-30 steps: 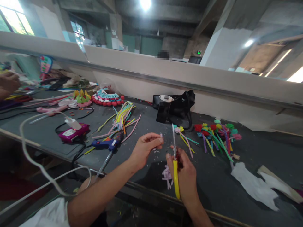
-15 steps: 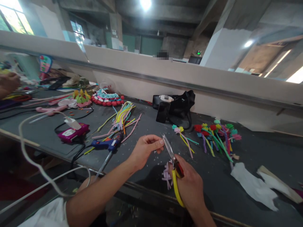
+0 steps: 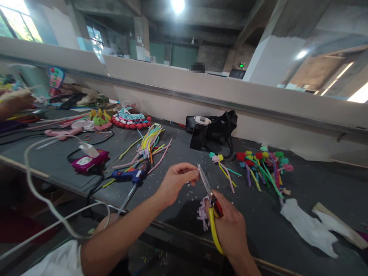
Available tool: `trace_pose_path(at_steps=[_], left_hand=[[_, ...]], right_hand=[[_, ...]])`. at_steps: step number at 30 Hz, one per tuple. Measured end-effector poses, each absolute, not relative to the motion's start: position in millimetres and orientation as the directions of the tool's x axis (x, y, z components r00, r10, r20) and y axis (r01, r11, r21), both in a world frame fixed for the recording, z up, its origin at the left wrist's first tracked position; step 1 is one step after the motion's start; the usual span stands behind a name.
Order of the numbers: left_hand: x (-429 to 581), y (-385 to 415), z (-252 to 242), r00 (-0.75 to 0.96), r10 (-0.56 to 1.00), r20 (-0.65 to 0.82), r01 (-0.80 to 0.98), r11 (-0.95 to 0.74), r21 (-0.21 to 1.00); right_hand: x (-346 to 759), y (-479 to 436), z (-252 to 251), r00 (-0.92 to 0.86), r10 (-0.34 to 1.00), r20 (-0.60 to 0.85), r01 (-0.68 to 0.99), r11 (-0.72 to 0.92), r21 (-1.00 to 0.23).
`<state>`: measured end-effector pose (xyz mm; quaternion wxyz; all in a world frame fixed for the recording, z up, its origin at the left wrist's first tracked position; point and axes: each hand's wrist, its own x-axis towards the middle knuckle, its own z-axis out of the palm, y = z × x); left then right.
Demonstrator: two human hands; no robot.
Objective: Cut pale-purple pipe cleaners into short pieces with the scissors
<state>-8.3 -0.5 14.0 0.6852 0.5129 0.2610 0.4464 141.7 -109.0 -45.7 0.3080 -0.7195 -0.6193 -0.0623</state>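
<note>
My right hand (image 3: pixel 231 224) is wrapped round the scissors (image 3: pixel 207 188), which have yellow-covered handles with some red near the pivot. Their blades point up and away, with the tips beside the fingertips of my left hand (image 3: pixel 179 181). Thumb and forefinger of that left hand are pinched together; whatever lies between them is too small to make out. Below the scissors, partly hidden by my right hand, a small pile of short pale-purple fuzzy stem pieces (image 3: pixel 202 214) lies near the table edge. Small pale scraps are scattered on the dark table (image 3: pixel 169 230) under my hands.
A blue glue gun (image 3: pixel 130 175) and a bundle of fuzzy stems (image 3: pixel 151 140) lie to the left, near a purple box (image 3: pixel 90 161) with cords. Fuzzy flowers (image 3: pixel 263 161) and white cloth (image 3: pixel 307 226) lie right; a black bag (image 3: pixel 220 128) stands behind. Another person's hand (image 3: pixel 17 102) is far left.
My two hands stay nearly in place, and the scissor blades look a little closer together. At the far left, the other person's hand has shifted slightly and now holds a thin pale strip.
</note>
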Motion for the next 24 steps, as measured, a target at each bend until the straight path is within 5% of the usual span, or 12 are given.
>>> trace_pose_path(at_steps=[24], left_hand=[[-6.5, -1.3, 11.9, 0.403, 0.911, 0.088, -0.404, 0.09, 0.91]], right_hand=[[138.0, -109.2, -45.0, 0.216, 0.858, 0.466, 0.917, -0.015, -0.398]])
